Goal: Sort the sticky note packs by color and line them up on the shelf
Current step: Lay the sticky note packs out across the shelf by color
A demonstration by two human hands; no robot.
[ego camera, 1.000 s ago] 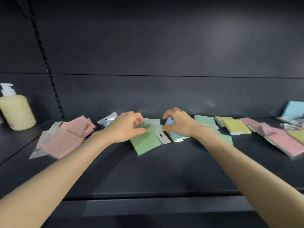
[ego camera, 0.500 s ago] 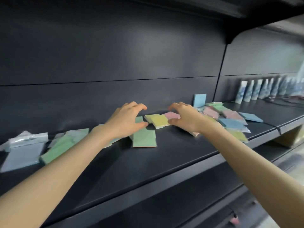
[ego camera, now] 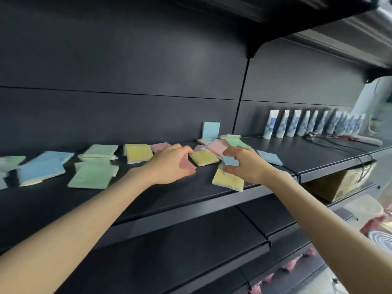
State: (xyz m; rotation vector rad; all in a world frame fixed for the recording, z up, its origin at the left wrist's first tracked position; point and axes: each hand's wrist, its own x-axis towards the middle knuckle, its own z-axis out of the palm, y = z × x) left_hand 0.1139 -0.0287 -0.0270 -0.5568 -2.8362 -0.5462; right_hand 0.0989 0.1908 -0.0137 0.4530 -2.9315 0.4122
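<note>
Sticky note packs in pink, yellow, green and blue lie scattered along the dark shelf [ego camera: 191, 200]. My left hand [ego camera: 169, 164] curls around a pink pack [ego camera: 186, 162] near the shelf's middle. My right hand [ego camera: 244, 164] pinches a small blue pack [ego camera: 230, 160] between thumb and fingers, above a yellow pack [ego camera: 228, 181] at the front edge. Between my hands lies another yellow pack [ego camera: 204, 158]. Green packs [ego camera: 91, 177] and a blue pack [ego camera: 42, 169] lie to the left. A blue pack [ego camera: 210, 130] stands upright against the back wall.
A mixed pile of pink and green packs [ego camera: 220, 145] sits behind my right hand. White tubes [ego camera: 307, 125] line the neighbouring shelf section at right, with a black cable [ego camera: 347, 149] trailing over its edge. A cardboard box [ego camera: 339, 183] sits on the shelf below.
My view and both hands have shifted right along the shelf. My left hand has taken hold of a pink pack and my right hand has picked up a blue pack.
</note>
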